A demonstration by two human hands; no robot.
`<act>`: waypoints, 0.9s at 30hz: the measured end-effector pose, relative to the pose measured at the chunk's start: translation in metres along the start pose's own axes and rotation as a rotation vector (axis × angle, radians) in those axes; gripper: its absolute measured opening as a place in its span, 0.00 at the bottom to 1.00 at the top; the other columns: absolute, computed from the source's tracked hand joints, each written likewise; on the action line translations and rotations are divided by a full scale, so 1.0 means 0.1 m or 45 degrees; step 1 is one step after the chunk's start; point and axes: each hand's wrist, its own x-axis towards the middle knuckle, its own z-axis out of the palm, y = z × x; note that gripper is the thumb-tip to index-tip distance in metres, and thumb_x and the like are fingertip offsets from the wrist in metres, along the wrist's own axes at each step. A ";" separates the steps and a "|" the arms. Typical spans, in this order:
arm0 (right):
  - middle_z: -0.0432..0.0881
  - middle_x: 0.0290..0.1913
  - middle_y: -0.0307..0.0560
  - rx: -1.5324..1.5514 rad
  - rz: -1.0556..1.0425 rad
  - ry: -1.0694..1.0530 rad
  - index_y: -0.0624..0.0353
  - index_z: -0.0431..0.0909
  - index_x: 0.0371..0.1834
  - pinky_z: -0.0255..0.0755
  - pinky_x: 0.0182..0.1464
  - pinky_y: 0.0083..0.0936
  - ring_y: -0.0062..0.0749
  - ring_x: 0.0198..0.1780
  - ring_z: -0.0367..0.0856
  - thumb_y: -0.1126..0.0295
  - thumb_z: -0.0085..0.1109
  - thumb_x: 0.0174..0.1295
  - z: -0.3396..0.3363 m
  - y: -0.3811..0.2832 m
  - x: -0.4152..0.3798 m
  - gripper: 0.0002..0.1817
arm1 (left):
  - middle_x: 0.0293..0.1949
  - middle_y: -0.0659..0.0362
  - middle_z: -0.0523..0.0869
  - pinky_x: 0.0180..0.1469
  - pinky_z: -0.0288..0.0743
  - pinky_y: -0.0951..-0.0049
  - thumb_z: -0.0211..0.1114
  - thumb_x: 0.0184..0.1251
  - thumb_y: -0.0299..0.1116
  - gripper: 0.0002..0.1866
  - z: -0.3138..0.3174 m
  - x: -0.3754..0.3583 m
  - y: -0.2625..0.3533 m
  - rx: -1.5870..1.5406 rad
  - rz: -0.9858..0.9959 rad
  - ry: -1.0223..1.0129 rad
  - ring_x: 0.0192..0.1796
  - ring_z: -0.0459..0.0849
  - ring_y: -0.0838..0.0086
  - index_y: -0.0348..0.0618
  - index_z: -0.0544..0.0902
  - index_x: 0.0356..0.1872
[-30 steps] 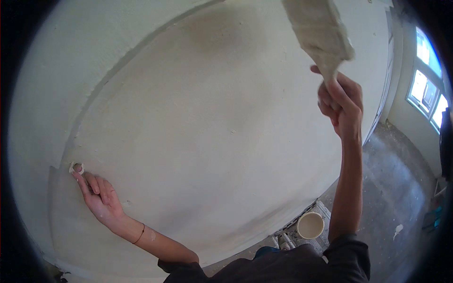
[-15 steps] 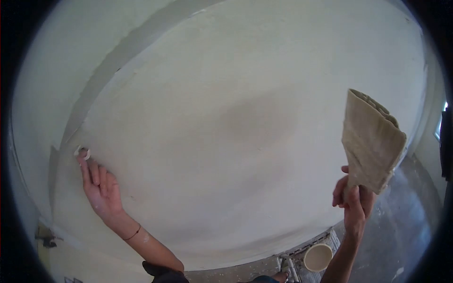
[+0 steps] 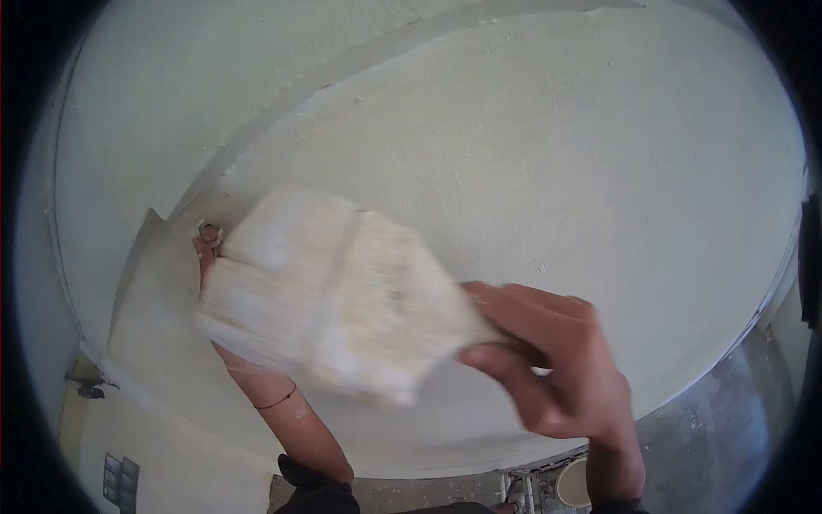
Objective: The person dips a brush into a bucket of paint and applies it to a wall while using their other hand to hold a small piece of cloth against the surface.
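Right hand (image 3: 565, 368) was pinched narrow on the thin end of a flat tool (image 3: 368, 291), thumb below, fingers above; you likely held it there to keep the wide part free and tiltable. Tool sat mid-view, broad end reaching left, motion-blurred, pale smears on it, exact type unclear. Its wide part covered most of your left hand (image 3: 204, 254), so only part of that hand and its fingertips showed. Fingertips were up by a small whitish bit (image 3: 198, 230) at the wall; couldn't tell if you gripped it, touched it or just steadied yourself, nor how wide the hand was. Thin band (image 3: 276, 398) circled your left wrist, pale spot on the forearm beyond it. Dark sleeve (image 3: 317, 488) below.

Behind both hands you had a big pale wall (image 3: 531, 171), bowed by the lens, small marks on it, with a darker strip (image 3: 282, 103) curving across the upper left. Low down, a tub (image 3: 572, 485) showed partly behind your right forearm, beside some rungs (image 3: 529, 493), probably parked there for easy reach. Grey floor (image 3: 719, 420) ran off to the right, light specks on it.
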 end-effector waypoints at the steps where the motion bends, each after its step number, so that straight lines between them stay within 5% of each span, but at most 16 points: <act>1: 0.81 0.31 0.59 0.006 -0.065 -0.047 0.73 0.76 0.49 0.71 0.28 0.34 0.44 0.25 0.80 0.73 0.61 0.59 0.07 0.01 0.09 0.17 | 0.50 0.59 0.80 0.55 0.76 0.67 0.47 0.77 0.45 0.21 -0.15 0.03 -0.05 -0.003 -0.007 -0.003 0.52 0.80 0.72 0.46 0.68 0.63; 3: 0.82 0.31 0.60 0.004 -0.127 -0.088 0.74 0.76 0.49 0.72 0.29 0.33 0.44 0.26 0.81 0.73 0.61 0.59 0.18 -0.04 0.27 0.18 | 0.71 0.47 0.61 0.72 0.57 0.53 0.48 0.73 0.53 0.35 -0.57 0.20 -0.14 -0.446 -0.078 -0.857 0.71 0.63 0.55 0.44 0.54 0.73; 4: 0.81 0.31 0.60 -0.048 -0.115 -0.147 0.74 0.75 0.49 0.72 0.30 0.36 0.49 0.28 0.80 0.74 0.61 0.59 0.23 -0.08 0.36 0.17 | 0.71 0.47 0.61 0.72 0.57 0.53 0.48 0.73 0.53 0.35 -0.65 0.21 -0.08 -0.456 -0.083 -0.860 0.71 0.63 0.55 0.44 0.54 0.73; 6: 0.79 0.29 0.61 -0.125 -0.127 -0.217 0.72 0.75 0.43 0.71 0.33 0.40 0.56 0.32 0.79 0.75 0.59 0.59 0.31 -0.13 0.49 0.13 | 0.71 0.45 0.61 0.73 0.58 0.53 0.50 0.73 0.51 0.33 -0.64 0.22 0.00 0.638 0.087 -0.282 0.73 0.60 0.55 0.42 0.57 0.71; 7: 0.79 0.29 0.61 -0.141 -0.120 -0.210 0.72 0.75 0.43 0.71 0.33 0.40 0.56 0.32 0.79 0.75 0.59 0.59 0.34 -0.14 0.56 0.13 | 0.71 0.45 0.61 0.73 0.58 0.53 0.50 0.73 0.51 0.33 -0.60 0.21 -0.01 0.622 0.081 -0.290 0.73 0.60 0.55 0.42 0.57 0.71; 9: 0.78 0.27 0.60 -0.226 -0.142 -0.233 0.72 0.74 0.37 0.70 0.32 0.41 0.57 0.30 0.78 0.75 0.57 0.59 0.39 -0.15 0.66 0.09 | 0.54 0.48 0.77 0.52 0.81 0.65 0.49 0.76 0.45 0.26 -0.29 0.16 0.02 0.012 -0.052 0.174 0.53 0.80 0.64 0.38 0.63 0.66; 10: 0.78 0.27 0.60 -0.240 -0.134 -0.220 0.72 0.74 0.37 0.70 0.32 0.41 0.57 0.30 0.78 0.75 0.57 0.59 0.36 -0.17 0.70 0.09 | 0.54 0.48 0.77 0.52 0.81 0.65 0.49 0.76 0.45 0.26 -0.37 0.22 0.03 0.002 -0.064 0.161 0.53 0.80 0.64 0.38 0.63 0.66; 12: 0.77 0.25 0.61 -0.192 -0.045 -0.218 0.70 0.74 0.33 0.69 0.31 0.42 0.60 0.28 0.75 0.76 0.56 0.59 0.28 -0.19 0.75 0.06 | 0.25 0.63 0.75 0.23 0.72 0.82 0.44 0.78 0.39 0.17 -0.55 0.39 0.07 -0.299 -0.261 -0.434 0.16 0.70 0.80 0.38 0.70 0.57; 13: 0.77 0.25 0.61 -0.204 -0.037 -0.204 0.70 0.74 0.33 0.69 0.31 0.42 0.60 0.28 0.75 0.76 0.56 0.59 0.23 -0.20 0.72 0.06 | 0.25 0.63 0.75 0.23 0.72 0.82 0.44 0.78 0.39 0.17 -0.52 0.38 0.05 -0.309 -0.272 -0.447 0.16 0.70 0.80 0.38 0.70 0.57; 15: 0.76 0.22 0.58 -0.290 -0.089 0.018 0.70 0.76 0.34 0.67 0.28 0.36 0.47 0.23 0.76 0.75 0.56 0.60 0.11 -0.21 0.65 0.06 | 0.17 0.67 0.60 0.12 0.50 0.83 0.41 0.80 0.36 0.13 -0.22 0.28 0.11 -0.192 -0.169 -0.015 0.11 0.49 0.85 0.40 0.71 0.50; 16: 0.76 0.22 0.58 -0.298 -0.088 0.024 0.70 0.76 0.34 0.67 0.28 0.36 0.47 0.23 0.76 0.75 0.56 0.60 0.03 -0.20 0.60 0.06 | 0.17 0.67 0.60 0.12 0.50 0.83 0.41 0.80 0.36 0.13 -0.22 0.29 0.10 -0.199 -0.172 -0.021 0.11 0.49 0.85 0.40 0.71 0.50; 18: 0.75 0.20 0.49 -0.164 0.021 0.225 0.68 0.78 0.37 0.64 0.25 0.27 0.26 0.22 0.70 0.75 0.57 0.63 -0.16 -0.16 0.47 0.06 | 0.18 0.66 0.63 0.10 0.49 0.84 0.42 0.80 0.37 0.13 -0.30 0.32 0.10 -0.224 -0.140 -0.250 0.11 0.53 0.86 0.41 0.71 0.52; 19: 0.73 0.19 0.60 -0.101 0.069 0.318 0.68 0.72 0.27 0.65 0.25 0.38 0.47 0.21 0.74 0.75 0.57 0.61 -0.27 -0.16 0.42 0.07 | 0.18 0.66 0.63 0.10 0.49 0.84 0.42 0.80 0.37 0.13 -0.29 0.32 0.10 -0.231 -0.140 -0.254 0.11 0.53 0.86 0.41 0.71 0.52; 21: 0.68 0.15 0.45 -0.073 0.141 0.501 0.69 0.78 0.34 0.56 0.21 0.25 0.20 0.20 0.61 0.73 0.57 0.65 -0.50 -0.14 0.33 0.08 | 0.17 0.66 0.62 0.11 0.49 0.84 0.43 0.80 0.38 0.13 -0.26 0.31 0.10 -0.249 -0.126 -0.219 0.11 0.52 0.86 0.42 0.71 0.52; 23: 0.70 0.17 0.34 -0.163 0.147 0.650 0.68 0.82 0.44 0.52 0.21 0.21 0.15 0.20 0.58 0.71 0.58 0.64 -0.72 -0.09 0.25 0.11 | 0.17 0.66 0.62 0.11 0.48 0.85 0.43 0.80 0.38 0.13 -0.21 0.29 0.12 -0.226 -0.120 -0.158 0.11 0.52 0.86 0.42 0.71 0.52; 27: 0.68 0.18 0.32 -0.317 0.153 0.820 0.69 0.82 0.44 0.50 0.20 0.21 0.15 0.19 0.58 0.66 0.60 0.64 -1.10 -0.02 0.14 0.15 | 0.17 0.67 0.61 0.11 0.47 0.85 0.44 0.80 0.39 0.12 -0.18 0.29 0.14 -0.172 -0.122 -0.111 0.11 0.50 0.87 0.43 0.71 0.52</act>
